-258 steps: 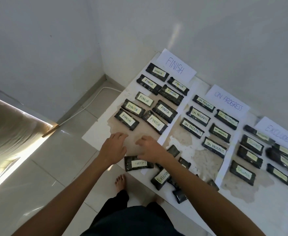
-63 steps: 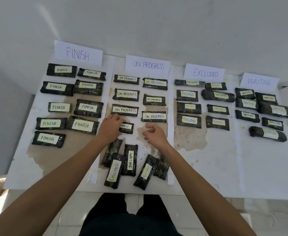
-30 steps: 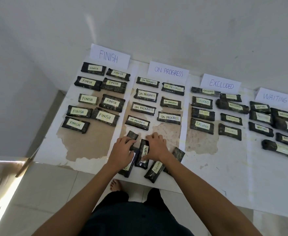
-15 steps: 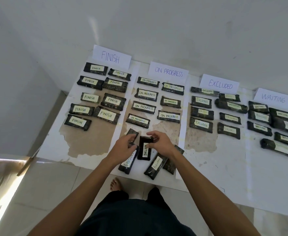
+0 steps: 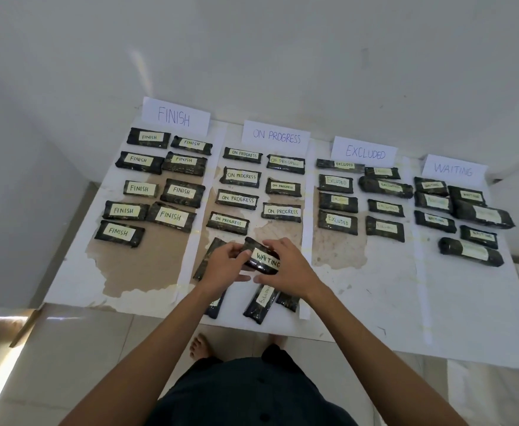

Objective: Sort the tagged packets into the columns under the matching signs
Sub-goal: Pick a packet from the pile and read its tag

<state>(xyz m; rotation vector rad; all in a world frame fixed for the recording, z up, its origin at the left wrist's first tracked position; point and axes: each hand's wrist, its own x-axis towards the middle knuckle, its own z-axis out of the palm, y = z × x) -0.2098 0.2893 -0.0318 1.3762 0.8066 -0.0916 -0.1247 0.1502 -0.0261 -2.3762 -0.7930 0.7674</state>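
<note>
A dark packet tagged WAITING is lifted just above the table, held at its two ends by my left hand and my right hand. Beneath my hands lie several unsorted packets, among them one tagged EXCLUDED and a tag-hidden one. Four paper signs stand at the back: FINISH, ON PROGRESS, EXCLUDED and WAITING. Rows of matching packets lie under each sign.
The white table has brown peeled patches and paper strips dividing the columns. A white wall rises behind the signs. My bare foot stands on the tiled floor below the table's front edge.
The WAITING packet has come up off the unsorted pile and turned from upright to nearly crosswise between both hands. An ON PROGRESS packet was set down in its column earlier.
</note>
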